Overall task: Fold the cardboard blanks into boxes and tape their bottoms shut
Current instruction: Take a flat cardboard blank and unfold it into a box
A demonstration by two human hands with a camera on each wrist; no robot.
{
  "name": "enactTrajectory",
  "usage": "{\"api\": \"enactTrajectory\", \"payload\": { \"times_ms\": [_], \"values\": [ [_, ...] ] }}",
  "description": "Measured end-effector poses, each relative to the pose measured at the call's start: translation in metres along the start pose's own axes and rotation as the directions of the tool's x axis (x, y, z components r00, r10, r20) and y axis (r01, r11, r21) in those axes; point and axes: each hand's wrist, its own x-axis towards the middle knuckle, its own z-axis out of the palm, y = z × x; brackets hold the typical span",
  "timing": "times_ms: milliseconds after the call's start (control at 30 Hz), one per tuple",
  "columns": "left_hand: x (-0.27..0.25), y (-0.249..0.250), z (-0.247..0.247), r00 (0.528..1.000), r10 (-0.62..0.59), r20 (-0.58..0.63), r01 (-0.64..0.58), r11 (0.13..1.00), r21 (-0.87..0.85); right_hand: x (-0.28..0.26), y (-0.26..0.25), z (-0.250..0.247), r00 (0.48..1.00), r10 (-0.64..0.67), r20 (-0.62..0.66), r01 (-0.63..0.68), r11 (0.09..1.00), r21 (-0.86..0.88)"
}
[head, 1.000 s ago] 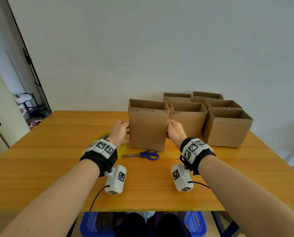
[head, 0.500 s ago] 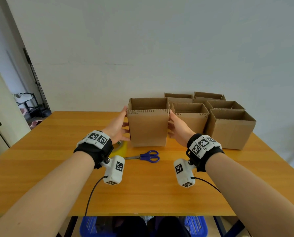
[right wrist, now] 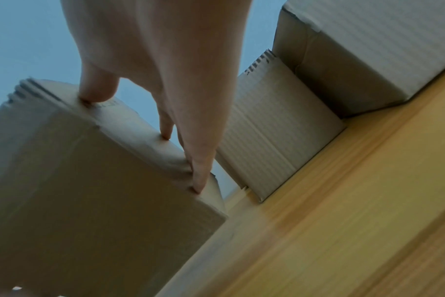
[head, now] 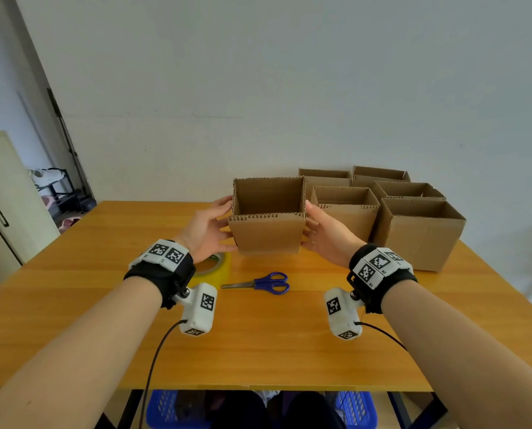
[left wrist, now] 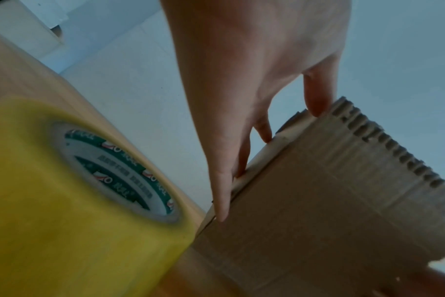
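The left hand [head: 207,232] and right hand [head: 328,236] press an open-topped cardboard box [head: 267,233] between extended fingers; it appears lifted clear of the table [head: 72,274].

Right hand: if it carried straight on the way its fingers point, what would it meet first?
The right hand points forward and left, along the held box. Past that, probably the wall; the box beside it sits just right of that line, though depth is unclear.

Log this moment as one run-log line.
left hand: pressing box side | right hand: pressing opposite side | box: lifted, open top | tape roll, scissors: on table
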Motion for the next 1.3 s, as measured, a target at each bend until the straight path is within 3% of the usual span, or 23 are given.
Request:
{"api": "enactTrajectory", "payload": {
  "times_ms": [567,1067,1300],
  "values": [
    [-0.001,-0.011,0.009,0.978,0.057,-0.202,-0.037,0.994,0.099,0.000,0.000,0.009,0.995,-0.104,0.009,0.104,0.987,-0.125],
    [0.002,-0.010,0.006,0.979,0.027,-0.205,-0.005,0.995,0.105,-0.006,0.000,0.015,0.992,-0.120,0.044,0.126,0.972,-0.197],
    [0.002,-0.006,0.008,0.967,0.076,-0.242,-0.024,0.977,0.211,-0.008,-0.005,0.014,0.989,-0.125,0.076,0.137,0.977,-0.165]
  ]
}}
